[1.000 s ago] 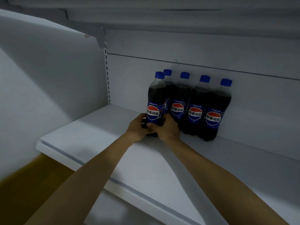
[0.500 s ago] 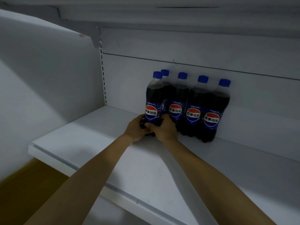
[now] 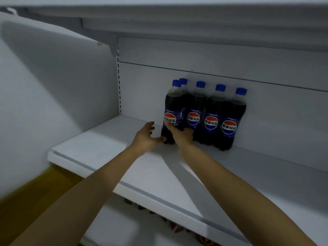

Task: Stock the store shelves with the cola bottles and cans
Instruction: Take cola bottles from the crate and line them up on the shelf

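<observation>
**Cola bottles (image 3: 215,112) grouped at the back of the shelf, both hands loose at the front one**

Nearest the camera, two bare forearms reach forward and up over the lip of the white shelf (image 3: 124,157), the left from the lower left and the right from the lower right, drawing close together at the wrists. Below the lip, a strip of yellow-brown floor (image 3: 26,201) shows at the left, blurred.

The left hand (image 3: 146,137) lies just left of the front bottle (image 3: 173,103), palm turned toward it, with the fingers spread and relaxed and clear of the plastic. Its thumb points at the bottle's base; whether the tip touches cannot be told. It holds nothing.

The right hand (image 3: 182,134) sits in front of the bottles' lower bodies. Its index finger stretches up and left, and the tip rests on the red, white and blue label of the front bottle. The other fingers are loosely bent, wrapped round nothing.

The front bottle stands upright, one place ahead of the others, at the left end of the group. Right behind it stands another, mostly hidden, with only its blue cap and shoulder showing. Three more stand upright to the right, touching side by side, labels facing out.

The bottles in the rear row stand close against the white back panel (image 3: 275,112). A slotted upright (image 3: 119,86) runs up the corner at the left, and the upper shelf (image 3: 177,20) hangs overhead.
</observation>
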